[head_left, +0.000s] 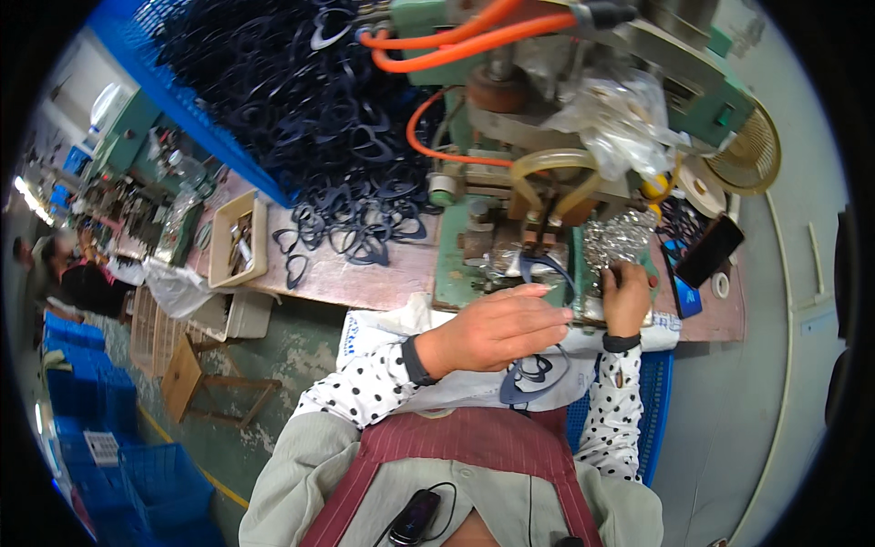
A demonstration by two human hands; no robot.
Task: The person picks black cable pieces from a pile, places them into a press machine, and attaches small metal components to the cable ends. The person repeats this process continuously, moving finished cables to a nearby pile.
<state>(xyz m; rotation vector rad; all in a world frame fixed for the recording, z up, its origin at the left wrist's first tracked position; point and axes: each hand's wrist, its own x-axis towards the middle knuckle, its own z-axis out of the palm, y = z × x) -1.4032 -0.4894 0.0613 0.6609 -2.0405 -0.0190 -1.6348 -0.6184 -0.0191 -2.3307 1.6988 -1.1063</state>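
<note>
My left hand (497,330) reaches rightward at the front of a green bench machine (451,264), its fingers close together over a dark blue eyeglass frame (552,264). Part of that frame curves out beyond my fingers, under the machine's working head; the rest is hidden behind the hand. Just below the hand, more dark eyeglass frames (521,396) show on white sheeting over my lap. My right hand (627,299) has its fingertips bent down at the edge of a pile of small shiny metal parts (620,239); whatever they pinch is too small to make out.
A blue crate (251,164) heaped with dark frames stands far left, with loose frames (355,232) spilling onto the table. A cream bin (219,246) holds tools. Orange hoses (474,36) cross the machine's top. A phone (709,251) leans at right. Blue crates stand on the floor at left.
</note>
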